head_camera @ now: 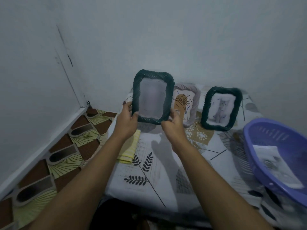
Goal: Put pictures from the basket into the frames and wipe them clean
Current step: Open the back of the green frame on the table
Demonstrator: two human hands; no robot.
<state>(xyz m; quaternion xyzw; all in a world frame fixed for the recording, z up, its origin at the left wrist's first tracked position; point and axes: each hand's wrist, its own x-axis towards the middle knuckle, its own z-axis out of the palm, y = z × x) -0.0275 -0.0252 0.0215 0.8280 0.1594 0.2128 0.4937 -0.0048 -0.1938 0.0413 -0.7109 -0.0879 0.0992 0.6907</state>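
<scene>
I hold a dark green woven frame (153,97) upright in the air above the table. My left hand (127,120) grips its lower left edge, and my right hand (172,125) grips its lower right corner. The picture behind its glass looks blurred and pale. A light grey frame (191,103) with a plant drawing leans against the wall behind it. A second dark green frame (221,107) with a cat picture stands to the right. The purple basket (259,136) at the right holds a loose picture (277,165). A folded yellow cloth (130,148) lies under my left wrist.
The table wears a white cloth (149,180) printed with dark leaves. Pale walls close in behind and to the left. A patterned brown and yellow floor (66,146) runs along the table's left side.
</scene>
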